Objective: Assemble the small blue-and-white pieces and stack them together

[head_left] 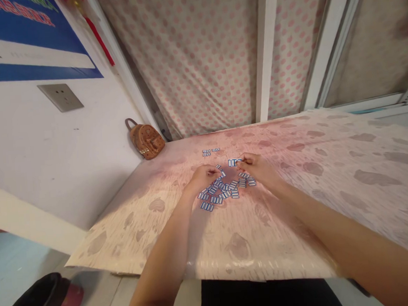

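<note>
Small flat blue-and-white pieces (223, 187) lie in a loose heap on the patterned tablecloth (238, 246). My left hand (203, 177) is at the heap's upper left, its fingers closed at the edge of a small blue-and-white piece (222, 173). On the other side, my right hand (256, 167) pinches the right end of a short blue-and-white strip (232, 162), just above and beyond the heap. Any markings on the pieces are too small to read. Farther back, a few similar pieces (207, 153) sit in short rows.
A small brown backpack-shaped bag (147, 140) stands at the table's far left corner, by the wall. Behind the table hangs a dotted curtain (205, 64). On the floor at lower left is a dark-rimmed bin (56, 294). A wall socket (61, 97) is at left.
</note>
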A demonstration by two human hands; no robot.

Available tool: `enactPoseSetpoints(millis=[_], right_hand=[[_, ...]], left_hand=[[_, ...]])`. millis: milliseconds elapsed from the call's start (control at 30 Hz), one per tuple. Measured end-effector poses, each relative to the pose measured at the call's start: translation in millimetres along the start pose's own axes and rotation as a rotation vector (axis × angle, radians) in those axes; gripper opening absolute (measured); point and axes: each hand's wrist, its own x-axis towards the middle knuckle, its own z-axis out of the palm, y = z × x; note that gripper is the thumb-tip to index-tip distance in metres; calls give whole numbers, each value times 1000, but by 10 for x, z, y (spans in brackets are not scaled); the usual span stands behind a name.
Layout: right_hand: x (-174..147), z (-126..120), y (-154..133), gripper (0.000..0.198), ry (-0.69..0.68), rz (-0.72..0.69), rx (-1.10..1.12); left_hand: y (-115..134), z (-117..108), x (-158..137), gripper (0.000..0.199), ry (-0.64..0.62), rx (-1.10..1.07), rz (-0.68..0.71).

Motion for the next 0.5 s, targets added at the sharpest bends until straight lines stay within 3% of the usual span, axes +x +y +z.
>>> enactPoseSetpoints(millis=[167, 333, 500], right_hand=[[-7, 10, -21, 11, 1, 16, 9], [0, 10, -15, 11, 0, 27, 13], [5, 5, -5, 13, -8, 25, 18]], left_hand=[[24, -50, 2, 10, 46, -7, -86], [-22, -171, -71, 28, 70, 262, -212], [-26, -255, -133, 27, -207, 321, -282]])
